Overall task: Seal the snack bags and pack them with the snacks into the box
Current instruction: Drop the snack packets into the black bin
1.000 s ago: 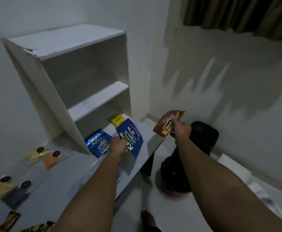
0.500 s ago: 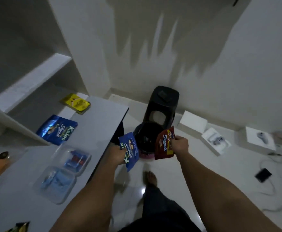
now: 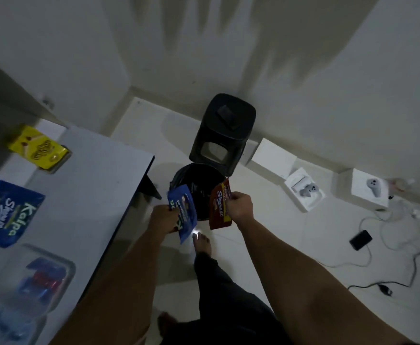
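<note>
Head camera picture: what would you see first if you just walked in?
Two hands held over an open black bin on the floor: the left hand grips a blue wrapper, the right hand a red wrapper. Next, the big blue snack bag lying on the grey table at left.

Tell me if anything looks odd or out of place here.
Yes: the left hand grips a blue snack wrapper and the right hand a red one above an open black bin on the floor, not a packing box.
</note>
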A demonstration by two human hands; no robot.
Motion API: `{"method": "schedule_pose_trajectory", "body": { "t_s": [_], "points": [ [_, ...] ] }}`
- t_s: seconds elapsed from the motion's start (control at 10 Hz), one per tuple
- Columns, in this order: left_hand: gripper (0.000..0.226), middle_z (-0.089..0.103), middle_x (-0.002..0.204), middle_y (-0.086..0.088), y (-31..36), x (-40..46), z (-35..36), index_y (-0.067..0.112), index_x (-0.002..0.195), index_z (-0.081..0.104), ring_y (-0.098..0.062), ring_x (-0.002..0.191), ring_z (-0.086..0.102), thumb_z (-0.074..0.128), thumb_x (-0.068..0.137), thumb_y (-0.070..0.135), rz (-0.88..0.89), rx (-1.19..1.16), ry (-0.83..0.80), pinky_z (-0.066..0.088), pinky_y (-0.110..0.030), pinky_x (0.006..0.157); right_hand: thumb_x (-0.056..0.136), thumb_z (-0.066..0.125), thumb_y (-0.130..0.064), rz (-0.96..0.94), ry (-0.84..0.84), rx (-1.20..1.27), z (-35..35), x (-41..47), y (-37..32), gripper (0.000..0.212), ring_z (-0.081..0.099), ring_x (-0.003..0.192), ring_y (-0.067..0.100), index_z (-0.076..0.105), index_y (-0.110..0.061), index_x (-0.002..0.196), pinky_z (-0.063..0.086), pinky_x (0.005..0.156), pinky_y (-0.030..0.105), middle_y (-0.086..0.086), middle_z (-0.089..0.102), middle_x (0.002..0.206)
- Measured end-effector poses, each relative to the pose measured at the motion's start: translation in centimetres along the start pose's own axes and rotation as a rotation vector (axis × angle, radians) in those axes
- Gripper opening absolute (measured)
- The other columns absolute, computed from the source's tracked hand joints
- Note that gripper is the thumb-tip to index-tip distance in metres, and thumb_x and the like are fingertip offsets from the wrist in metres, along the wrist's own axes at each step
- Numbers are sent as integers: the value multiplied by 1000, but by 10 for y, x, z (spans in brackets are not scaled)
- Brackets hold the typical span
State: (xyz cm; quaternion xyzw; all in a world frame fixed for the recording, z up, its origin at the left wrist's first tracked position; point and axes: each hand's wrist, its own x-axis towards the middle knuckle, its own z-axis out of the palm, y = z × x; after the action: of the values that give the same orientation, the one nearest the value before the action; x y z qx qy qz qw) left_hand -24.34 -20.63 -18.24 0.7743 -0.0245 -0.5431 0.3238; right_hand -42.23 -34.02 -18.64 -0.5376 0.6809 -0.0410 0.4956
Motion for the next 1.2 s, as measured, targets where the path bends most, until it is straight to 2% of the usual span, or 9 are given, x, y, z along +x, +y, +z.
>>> {"method": "schedule_pose_trajectory", "body": {
  "t_s": [0.2, 0.4, 0.6, 0.7, 0.8, 0.9, 1.0, 1.1, 1.2],
  "points": [
    [23, 68, 91, -15, 53, 35, 36, 14, 74, 61, -39, 99, 71, 61, 97, 16, 19, 24, -16, 60, -52, 87, 88, 65, -12, -50, -88, -50, 5, 62, -42, 24, 69, 98, 27, 79, -11, 107, 50, 81, 28, 10, 77, 106],
    [23, 66, 105, -15, 87, 43, 47, -2, 117, 66, -27, 98, 64, 58, 102, 14, -22, -127, -35, 56, -39, 82, 88, 68, -12, -33, -197, -83, 6, 94, -68, 19, 70, 105, 41, 74, -30, 83, 57, 96, 52, 7, 71, 98],
    [6, 66, 97, -9, 96, 48, 23, 10, 98, 64, -22, 82, 65, 58, 99, 13, 0, -100, 63, 56, -34, 72, 90, 67, -15, -68, -241, -174, -3, 102, -78, 11, 71, 100, 38, 76, -18, 94, 58, 93, 49, 12, 75, 105],
    [7, 68, 74, -6, 89, 60, 0, 8, 79, 68, -17, 62, 66, 75, 80, 9, 147, -62, 120, 53, -23, 56, 89, 67, -11, -94, -259, -257, -2, 104, -89, 22, 72, 97, 35, 78, -5, 107, 59, 89, 42, 14, 75, 109],
    [10, 72, 74, 0, 87, 59, -26, 21, 79, 72, 1, 44, 63, 80, 75, 14, 90, -175, 61, 50, -14, 44, 91, 66, -11, -145, -288, -319, 4, 104, -109, 21, 67, 74, 23, 78, -10, 109, 55, 79, 33, 11, 74, 95],
    [11, 67, 63, 5, 94, 31, -43, 11, 84, 79, -4, 52, 61, 70, 89, 13, 57, -117, 334, 42, -10, 43, 88, 68, -11, -241, -301, -353, 23, 101, -134, 19, 71, 89, 30, 79, -5, 103, 57, 88, 41, 18, 77, 98],
    [16, 71, 59, 3, 94, 8, -74, 14, 64, 78, -22, 65, 66, 71, 70, 26, 66, -149, 409, 53, -21, 59, 88, 66, -9, -371, -346, -427, 49, 90, -163, 16, 71, 95, 32, 79, 1, 90, 53, 82, 37, 19, 76, 90],
    [37, 75, 107, -16, 77, 8, -112, 7, 99, 80, -34, 99, 71, 70, 82, 38, 40, -145, 504, 60, -45, 88, 86, 69, -10, -395, -405, -431, 81, 83, -190, 17, 70, 98, 29, 80, -1, 96, 54, 86, 38, 17, 77, 96],
    [36, 71, 121, -15, 64, 4, -151, 5, 114, 74, -33, 111, 66, 56, 99, 32, 15, -108, 583, 54, -38, 97, 83, 71, -18, -443, -459, -446, 119, 75, -215, 32, 67, 96, 26, 78, -3, 110, 58, 94, 45, 16, 76, 102]
  ]
}}
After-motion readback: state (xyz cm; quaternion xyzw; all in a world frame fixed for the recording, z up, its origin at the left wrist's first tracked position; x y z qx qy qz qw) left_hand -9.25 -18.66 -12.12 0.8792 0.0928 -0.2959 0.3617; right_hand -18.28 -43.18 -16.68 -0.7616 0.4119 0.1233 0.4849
